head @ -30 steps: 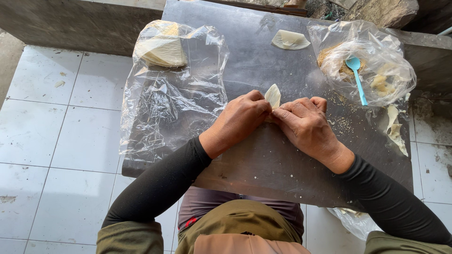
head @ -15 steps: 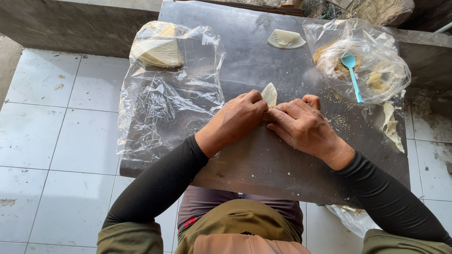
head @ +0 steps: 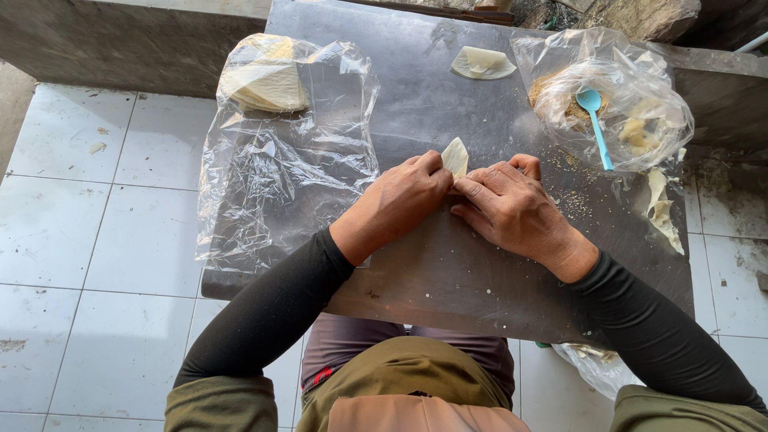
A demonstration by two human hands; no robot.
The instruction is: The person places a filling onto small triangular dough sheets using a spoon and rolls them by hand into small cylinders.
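Observation:
My left hand point(head: 398, 204) and my right hand point(head: 512, 210) meet at the middle of a dark metal board point(head: 448, 272). Between their fingertips they pinch a small pale dough wrapper point(head: 456, 157), whose pointed tip sticks up above the fingers. The rest of the wrapper is hidden under my fingers. A folded pale wrapper point(head: 482, 62) lies alone at the far edge of the board.
A clear plastic bag point(head: 284, 152) with a stack of pale wrappers point(head: 265, 82) lies at the left. At the right, a clear bag point(head: 616, 104) holds crumbly filling and a light blue spoon point(head: 595, 122). Dough scraps point(head: 661, 210) lie at the right edge. White tiles point(head: 96, 240) surround the board.
Both hands stay together on the wrapper, with only slight finger movement. The wrapper's tip still sticks up between them.

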